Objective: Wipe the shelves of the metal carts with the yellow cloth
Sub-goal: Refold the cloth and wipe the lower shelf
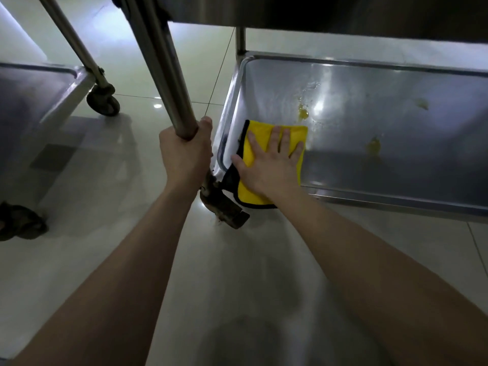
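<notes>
Pale glossy floor (pixel 126 180) fills most of the view, tiled, with lights glinting off it. On the right stands the cart (pixel 369 200), and we're looking down into its low shelf (pixel 396 159), a shallow steel tray with a raised rim; the upper shelf (pixel 343 14) hangs dark across the top of the view. Over on the left, well apart, there's a second cart (pixel 31 101), its own shelf in shadow.

Both bare arms reach in from the near edge. A steel post (pixel 163 67) slants down from the top to the shelf's near-left corner, and the left hand (pixel 184 157) grips it, fingers wrapped round, thumb up against the tube. The right hand (pixel 269 165) lies flat, fingers spread wide, pressing down on the cloth (pixel 297 132).

That cloth is yellow with a dark edge. It sits in the near-left corner of the low shelf, under the palm, and its near end laps over the near rim.

Below the gripped post, a dark grimy caster (pixel 224 207) touches the floor. The second cart's far wheel (pixel 104 100) sits to the far left.

Smallest now: yellowish smears on the steel. One spot (pixel 303 113) just beyond the cloth, a second smear (pixel 373 145) to the right of it, a third mark (pixel 422 103) farther right.
</notes>
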Available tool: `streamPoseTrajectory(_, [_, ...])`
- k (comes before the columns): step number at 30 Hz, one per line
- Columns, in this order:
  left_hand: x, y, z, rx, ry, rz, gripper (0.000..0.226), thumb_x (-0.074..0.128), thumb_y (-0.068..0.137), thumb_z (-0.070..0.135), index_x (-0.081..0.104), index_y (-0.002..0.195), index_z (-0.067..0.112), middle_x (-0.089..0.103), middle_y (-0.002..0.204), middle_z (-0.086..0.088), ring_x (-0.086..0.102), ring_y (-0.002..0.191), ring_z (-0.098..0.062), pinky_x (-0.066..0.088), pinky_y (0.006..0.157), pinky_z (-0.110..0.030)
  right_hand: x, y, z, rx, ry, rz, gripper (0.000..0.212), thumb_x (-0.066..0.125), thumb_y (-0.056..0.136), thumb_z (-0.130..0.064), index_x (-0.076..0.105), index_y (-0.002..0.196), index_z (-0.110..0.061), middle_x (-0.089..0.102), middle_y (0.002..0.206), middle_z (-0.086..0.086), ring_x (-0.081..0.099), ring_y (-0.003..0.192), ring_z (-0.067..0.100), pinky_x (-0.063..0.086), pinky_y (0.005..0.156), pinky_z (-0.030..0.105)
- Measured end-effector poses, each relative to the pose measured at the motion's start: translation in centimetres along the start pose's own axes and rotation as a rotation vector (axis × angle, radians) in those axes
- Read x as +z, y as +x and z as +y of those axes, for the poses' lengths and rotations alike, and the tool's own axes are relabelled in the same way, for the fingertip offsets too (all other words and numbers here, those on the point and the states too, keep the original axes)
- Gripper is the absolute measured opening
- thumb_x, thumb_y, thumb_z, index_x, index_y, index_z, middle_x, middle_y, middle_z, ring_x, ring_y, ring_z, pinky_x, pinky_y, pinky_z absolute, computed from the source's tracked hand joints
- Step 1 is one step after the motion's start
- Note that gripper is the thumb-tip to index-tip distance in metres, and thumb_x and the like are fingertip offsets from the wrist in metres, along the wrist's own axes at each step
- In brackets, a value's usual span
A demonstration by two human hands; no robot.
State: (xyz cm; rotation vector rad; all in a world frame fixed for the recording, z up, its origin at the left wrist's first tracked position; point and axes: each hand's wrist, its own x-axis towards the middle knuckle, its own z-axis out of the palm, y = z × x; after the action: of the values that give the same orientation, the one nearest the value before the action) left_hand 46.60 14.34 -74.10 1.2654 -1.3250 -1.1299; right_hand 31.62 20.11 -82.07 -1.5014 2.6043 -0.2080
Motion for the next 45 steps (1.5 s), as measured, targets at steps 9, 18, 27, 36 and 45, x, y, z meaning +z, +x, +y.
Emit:
streamPoseTrajectory(9, [0.3,0.0,-0.3,0.042,-0.020,0.000,0.028,0.071,0.086,0.029,0.060,0.074,0.007,0.051,0.065,-0.018,0.052,0.058,-0.027,0.049,0.056,-0.044,-0.5,9.1,-3.0,0.024,0.043,-0.035,0.081,0.015,0.099,-0.079,0.010,0.170,-0.040,-0.010,0.176,0.022,-0.014,0.162,0.045,-0.015,0.119,0.076])
streamPoseTrajectory(18, [0.1,-1.1,0.7,-0.010,-0.010,-0.015,0.034,0.071,0.086,0.026,0.054,0.056,0.023,0.051,0.061,-0.016,0.052,0.055,-0.025,0.048,0.056,-0.040,-1.3,5.1,-0.9,-0.033,0.090,-0.087,0.068,0.018,0.107,-0.066,0.007,0.170,-0.043,-0.012,0.179,0.009,-0.017,0.164,0.030,-0.014,0.127,0.063])
streamPoseTrajectory(27, [0.2,-1.4,0.7,-0.021,0.012,-0.040,0.030,0.069,0.081,0.023,0.059,0.052,0.025,0.053,0.056,-0.005,0.054,0.054,-0.023,0.049,0.056,-0.035,-3.2,-0.5,17.8,0.252,0.084,-0.020,0.075,0.022,0.100,-0.078,0.011,0.168,-0.048,-0.004,0.180,0.002,-0.009,0.165,0.022,-0.003,0.131,0.060])
streamPoseTrajectory(36, [0.6,-1.9,0.0,0.016,-0.009,-0.025,0.023,0.068,0.083,0.025,0.057,0.064,0.017,0.048,0.062,-0.015,0.050,0.056,-0.023,0.044,0.051,-0.031,-1.8,3.5,4.4,0.115,0.003,0.026,0.080,0.024,0.098,-0.078,0.014,0.169,-0.042,-0.001,0.177,0.022,-0.007,0.163,0.042,-0.005,0.124,0.072])
streamPoseTrajectory(45, [0.4,-1.9,0.0,0.003,-0.016,-0.035,0.026,0.069,0.083,0.024,0.057,0.061,0.017,0.051,0.059,-0.014,0.052,0.052,-0.023,0.046,0.050,-0.035,-1.3,4.4,-0.4,-0.013,0.118,0.023,0.068,0.032,0.107,-0.051,0.017,0.170,-0.034,0.004,0.180,0.007,-0.004,0.165,0.027,-0.005,0.129,0.062])
